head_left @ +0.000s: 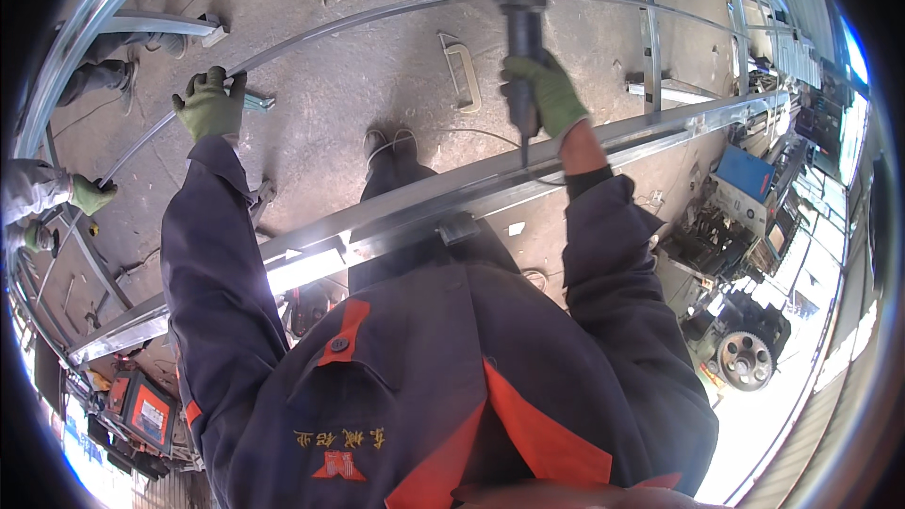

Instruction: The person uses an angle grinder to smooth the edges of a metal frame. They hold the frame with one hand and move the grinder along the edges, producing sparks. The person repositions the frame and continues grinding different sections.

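Note:
My right hand (551, 94), in a green glove, is closed around the dark body of an angle grinder (524, 33). The grinder is held upright in view, its head at the far end near a long thin metal bar (377, 13); motion blurs the head, and I cannot tell whether it touches the bar. Its cord runs down past my right wrist. My left hand (209, 108), gloved in green too, lies over the same bar at the left with its fingers spread. Another person's gloved hand (91, 196) is at the bar's left end.
A long metal beam (396, 217) crosses in front of my body. Two hacksaw-like frames, one with a yellowish handle (464, 75), lie on the concrete floor. Metal framing stands at the right and left. A red machine (146, 412) sits lower left, a gear wheel (745, 361) lower right.

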`<action>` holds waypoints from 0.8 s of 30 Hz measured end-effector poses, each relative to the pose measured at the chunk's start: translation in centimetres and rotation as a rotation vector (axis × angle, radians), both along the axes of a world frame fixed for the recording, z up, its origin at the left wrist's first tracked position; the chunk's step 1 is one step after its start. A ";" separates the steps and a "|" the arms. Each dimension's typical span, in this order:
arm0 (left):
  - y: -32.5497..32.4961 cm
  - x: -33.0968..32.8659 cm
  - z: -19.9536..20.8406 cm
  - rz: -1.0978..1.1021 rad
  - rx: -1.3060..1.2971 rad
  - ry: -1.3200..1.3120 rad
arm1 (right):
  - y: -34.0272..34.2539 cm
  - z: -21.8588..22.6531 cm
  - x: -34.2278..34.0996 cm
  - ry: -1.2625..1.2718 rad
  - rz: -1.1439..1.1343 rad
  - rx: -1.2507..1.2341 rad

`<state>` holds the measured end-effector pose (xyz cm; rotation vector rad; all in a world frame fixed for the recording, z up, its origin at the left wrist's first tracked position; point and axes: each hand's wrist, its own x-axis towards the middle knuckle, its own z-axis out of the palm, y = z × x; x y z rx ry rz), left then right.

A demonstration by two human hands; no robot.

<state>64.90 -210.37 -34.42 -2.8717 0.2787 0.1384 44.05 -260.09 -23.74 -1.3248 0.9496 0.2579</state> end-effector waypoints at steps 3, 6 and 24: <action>0.1 0.2 -0.2 -0.013 0.008 -0.007 | -6.8 -0.8 -0.6 -0.071 -0.143 -0.054; 0.4 0.3 -0.8 -0.015 0.054 -0.009 | -11.1 -1.0 -1.3 0.025 -0.284 -0.119; 0.5 0.6 -0.1 -0.012 0.051 0.075 | -8.2 0.9 -6.1 0.110 -0.199 0.261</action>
